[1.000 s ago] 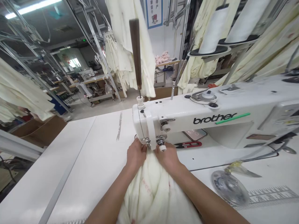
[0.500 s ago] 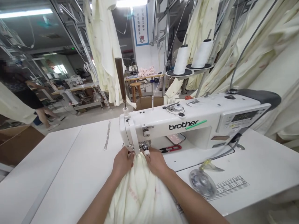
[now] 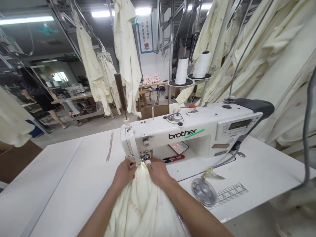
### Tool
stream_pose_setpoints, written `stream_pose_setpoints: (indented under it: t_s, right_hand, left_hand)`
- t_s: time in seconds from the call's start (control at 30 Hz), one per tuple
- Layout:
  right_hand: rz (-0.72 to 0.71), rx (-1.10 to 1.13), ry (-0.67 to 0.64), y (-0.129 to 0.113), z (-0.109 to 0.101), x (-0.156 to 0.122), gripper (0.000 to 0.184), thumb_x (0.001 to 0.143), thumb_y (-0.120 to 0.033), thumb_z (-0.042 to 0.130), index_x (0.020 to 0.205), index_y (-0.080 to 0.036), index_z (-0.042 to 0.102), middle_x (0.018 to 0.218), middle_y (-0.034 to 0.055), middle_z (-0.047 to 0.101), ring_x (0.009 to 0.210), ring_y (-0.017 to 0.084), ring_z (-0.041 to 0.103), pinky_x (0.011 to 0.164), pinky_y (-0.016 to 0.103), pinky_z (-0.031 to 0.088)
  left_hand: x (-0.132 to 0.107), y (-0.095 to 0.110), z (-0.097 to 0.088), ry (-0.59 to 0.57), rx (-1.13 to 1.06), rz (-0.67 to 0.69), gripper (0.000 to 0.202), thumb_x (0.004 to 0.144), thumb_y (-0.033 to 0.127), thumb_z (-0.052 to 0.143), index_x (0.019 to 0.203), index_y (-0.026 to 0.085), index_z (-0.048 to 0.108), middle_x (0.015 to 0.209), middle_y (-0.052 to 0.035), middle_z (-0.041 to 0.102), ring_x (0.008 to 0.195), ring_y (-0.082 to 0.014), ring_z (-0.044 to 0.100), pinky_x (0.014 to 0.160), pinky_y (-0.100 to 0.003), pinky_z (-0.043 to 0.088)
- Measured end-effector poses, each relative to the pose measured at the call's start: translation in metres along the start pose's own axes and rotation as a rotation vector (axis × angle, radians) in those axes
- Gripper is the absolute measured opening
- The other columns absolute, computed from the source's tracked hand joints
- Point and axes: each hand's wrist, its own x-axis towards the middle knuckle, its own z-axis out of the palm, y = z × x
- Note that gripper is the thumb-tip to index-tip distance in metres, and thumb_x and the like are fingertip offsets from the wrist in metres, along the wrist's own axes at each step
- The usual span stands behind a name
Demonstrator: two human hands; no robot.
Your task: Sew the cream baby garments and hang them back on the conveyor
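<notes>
Across the head view, the white desk [image 3: 81,184] spreads well out to the left of the sewing machine [image 3: 153,131], its far edge running level with the machine's back and its left edge slanting down toward the near corner, with a cardboard box [image 3: 18,161] beyond. A long grey line crosses that left stretch, well apart from the arms. On the right, the room beside the forearm narrows: a clear round bundle [image 3: 204,191] with a yellow end lies there, touching a printed ruler scale [image 3: 233,194], and the near right edge slants upward past it. Under the machine's arm, red-handled snips [image 3: 174,158] lie just beside a phone [image 3: 179,147], both near the right hand [image 3: 159,171].

The cream cloth [image 3: 142,200] lies gathered between the two forearms, its narrow top at the needle area and its folds widening toward the wearer. The left hand [image 3: 126,170] pinches the cloth's left side between thumb and fingers. The right hand lies along the opposite side, fingertips partly hidden by the machine head; whether they grip cannot be told.
</notes>
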Motion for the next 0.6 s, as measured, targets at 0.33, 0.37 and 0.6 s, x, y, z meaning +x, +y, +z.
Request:
stream_pose_setpoints:
  t_s: [0.33,0.37,0.6]
  right_hand:
    - [0.004,0.109,0.063,0.001,-0.003,-0.005,0.034,0.096,-0.038,0.025,0.113,-0.013,0.042,0.087,0.0091,0.063,0.077,0.022,0.059,0.062,0.027,0.036]
    - [0.008,0.121,0.071,0.002,-0.003,-0.006,0.034,0.096,-0.039,0.026,0.113,-0.014,0.042,0.086,0.0087,0.064,0.077,0.023,0.059,0.062,0.027,0.036]
    - [0.099,0.155,0.069,0.003,-0.002,0.000,0.028,0.077,-0.033,0.057,0.100,-0.017,0.053,0.082,0.0050,0.065,0.076,0.023,0.061,0.060,0.025,0.038]
  left_hand:
    - [-0.002,-0.002,0.001,0.016,0.011,0.012,0.031,0.076,0.043,0.045,0.076,0.014,0.056,0.050,0.0017,0.054,0.053,-0.0168,0.056,0.057,-0.027,0.039]
    - [-0.003,-0.004,0.002,0.024,-0.003,0.025,0.032,0.076,0.044,0.045,0.079,0.014,0.056,0.052,0.0015,0.054,0.052,-0.0164,0.055,0.057,-0.027,0.040]
    - [0.011,-0.022,0.012,0.023,-0.254,0.082,0.046,0.065,0.053,0.056,0.085,0.012,0.054,0.060,0.0011,0.051,0.049,-0.0133,0.049,0.050,-0.026,0.040]
